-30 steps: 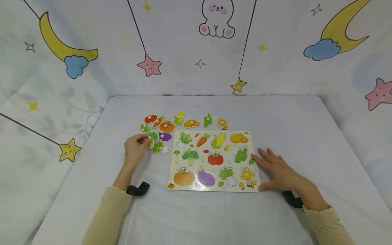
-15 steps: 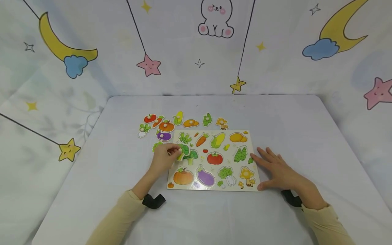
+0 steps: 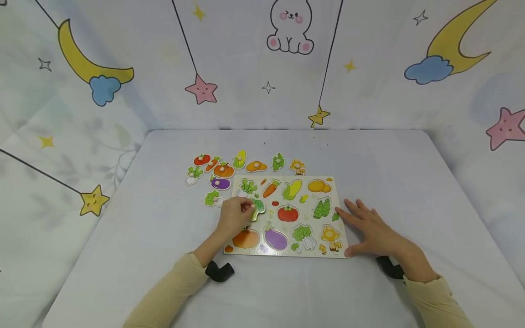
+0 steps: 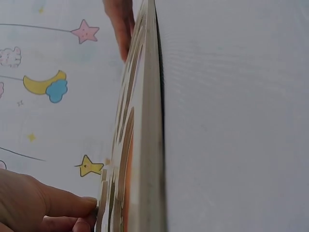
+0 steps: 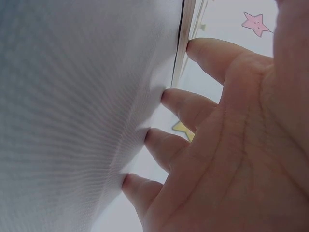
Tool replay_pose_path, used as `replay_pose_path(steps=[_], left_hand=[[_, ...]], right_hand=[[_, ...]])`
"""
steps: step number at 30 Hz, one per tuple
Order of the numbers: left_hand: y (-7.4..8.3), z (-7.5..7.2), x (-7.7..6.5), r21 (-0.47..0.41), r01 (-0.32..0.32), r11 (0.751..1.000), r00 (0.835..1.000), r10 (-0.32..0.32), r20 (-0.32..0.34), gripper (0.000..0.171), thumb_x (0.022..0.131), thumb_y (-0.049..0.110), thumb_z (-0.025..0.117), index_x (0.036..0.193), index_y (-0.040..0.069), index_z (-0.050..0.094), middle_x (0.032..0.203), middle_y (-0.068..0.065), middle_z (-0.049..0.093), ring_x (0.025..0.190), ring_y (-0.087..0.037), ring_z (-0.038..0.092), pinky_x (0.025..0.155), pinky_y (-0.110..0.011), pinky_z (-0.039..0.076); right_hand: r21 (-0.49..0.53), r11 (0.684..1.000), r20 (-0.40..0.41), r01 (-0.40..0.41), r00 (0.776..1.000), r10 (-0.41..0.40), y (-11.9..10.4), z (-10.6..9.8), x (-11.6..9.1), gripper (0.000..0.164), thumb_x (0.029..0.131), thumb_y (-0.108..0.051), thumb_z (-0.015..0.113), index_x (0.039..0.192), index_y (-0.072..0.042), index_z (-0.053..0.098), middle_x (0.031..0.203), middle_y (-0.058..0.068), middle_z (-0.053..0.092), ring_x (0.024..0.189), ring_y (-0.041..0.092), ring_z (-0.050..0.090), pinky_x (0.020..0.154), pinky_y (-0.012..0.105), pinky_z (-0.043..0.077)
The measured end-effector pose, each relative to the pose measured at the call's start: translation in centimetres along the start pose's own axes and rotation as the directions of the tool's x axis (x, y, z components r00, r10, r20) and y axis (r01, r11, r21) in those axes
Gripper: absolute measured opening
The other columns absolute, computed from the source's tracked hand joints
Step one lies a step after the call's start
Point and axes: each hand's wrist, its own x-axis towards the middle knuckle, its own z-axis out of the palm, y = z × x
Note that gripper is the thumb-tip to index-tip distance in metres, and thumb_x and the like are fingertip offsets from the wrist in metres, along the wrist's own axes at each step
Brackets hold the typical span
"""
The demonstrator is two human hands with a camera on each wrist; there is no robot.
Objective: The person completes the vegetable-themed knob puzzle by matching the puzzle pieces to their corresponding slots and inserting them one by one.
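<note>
My left hand pinches a green broccoli puzzle piece over the broccoli spot of a wooden vegetable board. Part of the piece is hidden by the fingers, and whether it lies flush in its recess I cannot tell. Seen edge-on in the left wrist view, thumb and finger meet at the face of the board. At the board's right edge my right hand rests with fingers spread. In the right wrist view its index finger touches the edge, and the other fingertips press the cloth.
Loose knobbed pieces lie behind and left of the board: a tomato, pumpkin, eggplant, corn, mushroom and several others. A bok choy piece sits near my left hand. White cloth covers the table.
My left hand picked the broccoli piece from the loose group and carried it right onto the board, to the broccoli picture. The right hand stayed at the board's edge.
</note>
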Motion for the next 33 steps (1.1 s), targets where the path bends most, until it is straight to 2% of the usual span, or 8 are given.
replay_pose_path(steps=[6,25,33], left_hand=[[-0.03,0.34,0.1,0.002,0.013,1.0,0.999,-0.013,0.031,0.008,0.085,0.005,0.071,0.088,-0.002,0.072,0.07,-0.005,0.061,0.065,-0.013,0.05,0.059,-0.018,0.042],[-0.37,0.62,0.09,0.062,0.0,0.998,0.999,-0.002,0.034,0.01,0.087,0.008,0.069,0.09,-0.001,0.074,0.068,-0.004,0.059,0.065,-0.014,0.049,0.059,-0.02,0.041],[-0.63,0.5,0.01,0.037,0.007,0.999,0.999,-0.008,0.035,0.01,0.087,0.008,0.07,0.091,0.0,0.073,0.071,-0.003,0.06,0.066,-0.013,0.05,0.059,-0.019,0.042]], right_hand=[[-0.008,1.0,0.003,0.002,1.0,-0.002,-0.04,-0.03,-0.01,0.11,0.062,-0.056,0.082,0.153,-0.018,0.033,0.162,0.022,0.014,0.148,0.048,0.002,0.111,0.071,0.005],[-0.019,1.0,-0.015,0.019,1.0,-0.019,0.2,0.11,0.08,0.109,0.062,-0.056,0.082,0.153,-0.017,0.035,0.161,0.023,0.016,0.147,0.05,0.004,0.109,0.073,0.007],[-0.004,1.0,-0.008,0.013,1.0,-0.013,0.35,0.21,0.18,0.11,0.062,-0.056,0.082,0.153,-0.018,0.033,0.161,0.023,0.014,0.147,0.049,0.001,0.11,0.072,0.005]])
